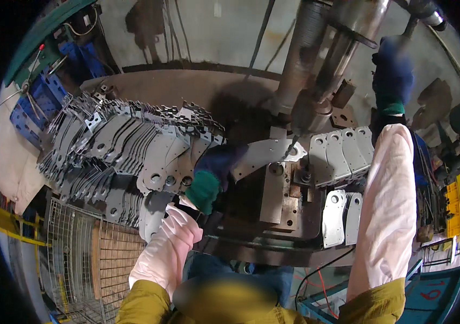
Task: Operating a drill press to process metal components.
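My left hand (215,167), in a dark blue glove with a green cuff, grips the left end of a flat grey metal plate (265,153). The plate's wider, notched end sits on a fixture block (274,189) beneath a drill press chuck (311,112). A drill bit (291,144) points down at that end; whether it touches the metal I cannot tell. My right hand (393,73), gloved alike, is raised at the upper right and closed around the drill press's feed handle (411,27), most of which the glove hides.
Dense rows of similar metal plates (127,140) cover the table's left side. More plates (333,156) stand in a row right of the fixture, with a couple lower down (334,216). A wire cage (73,243) is at lower left, yellow bins (458,205) at far right.
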